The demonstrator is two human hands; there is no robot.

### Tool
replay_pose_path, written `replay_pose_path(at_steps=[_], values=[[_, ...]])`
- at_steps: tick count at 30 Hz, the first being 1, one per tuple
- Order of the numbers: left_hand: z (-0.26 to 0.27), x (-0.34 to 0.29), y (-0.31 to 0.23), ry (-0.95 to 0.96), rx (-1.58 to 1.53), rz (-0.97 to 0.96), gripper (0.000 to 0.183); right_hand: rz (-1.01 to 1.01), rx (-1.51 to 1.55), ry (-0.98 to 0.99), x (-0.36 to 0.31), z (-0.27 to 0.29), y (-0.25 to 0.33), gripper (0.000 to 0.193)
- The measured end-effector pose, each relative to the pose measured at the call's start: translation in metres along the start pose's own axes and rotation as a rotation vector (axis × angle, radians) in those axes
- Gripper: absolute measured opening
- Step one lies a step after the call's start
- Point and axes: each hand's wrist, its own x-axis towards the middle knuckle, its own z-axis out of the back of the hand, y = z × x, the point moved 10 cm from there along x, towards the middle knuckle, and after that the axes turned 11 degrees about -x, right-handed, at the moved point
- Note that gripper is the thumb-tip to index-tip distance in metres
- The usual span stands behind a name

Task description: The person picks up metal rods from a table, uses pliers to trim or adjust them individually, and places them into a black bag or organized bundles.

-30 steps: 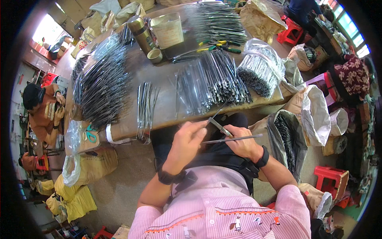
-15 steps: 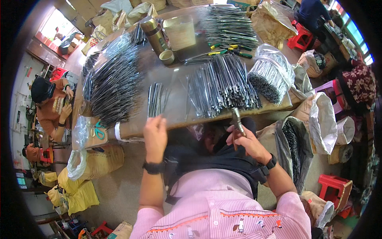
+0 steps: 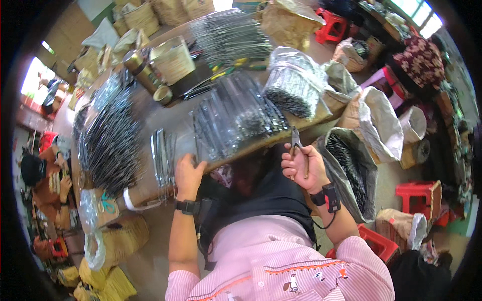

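At the table's front edge, my left hand [image 3: 189, 176] has its thumb spread from the bent fingers, and nothing shows between them. Just beside it lies a small bunch of thin dark metal strips [image 3: 161, 156], some ends reaching over the edge. My right hand [image 3: 312, 170], palm turned up, holds pliers [image 3: 296, 140] in front of the table, jaws pointing away from me and handles apart. Beyond the hands, a broad row of flat metal strips [image 3: 236, 113] covers the front of the table. A larger heap of strips [image 3: 111, 140] lies to the left.
On the table [image 3: 150, 113] stand a thermos flask [image 3: 139, 70], a cup [image 3: 162, 94] and a plastic tub [image 3: 173, 60]. A wrapped bundle [image 3: 293, 83] lies at the right corner. An open sack of dark pieces [image 3: 351, 170] stands beside my right arm. A co-worker [image 3: 50, 185] sits at left.
The view has swung, so the table appears shifted left and tilted. My left hand's thumb now stands apart from its fingers. My right hand has turned palm up, still holding the pliers.
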Motion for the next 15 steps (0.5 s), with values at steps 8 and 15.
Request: replay_pose_path(at_steps=[8, 15], values=[[-0.042, 0.011, 0.044, 0.265, -1.037, 0.486, 0.009, 0.281, 0.013, -0.314, -0.018, 0.07, 0.082, 0.02], [-0.026, -0.007, 0.038, 0.337, -1.491, 0.578, 0.009, 0.503, -0.713, -0.679, -0.02, 0.077, 0.163, 0.016]])
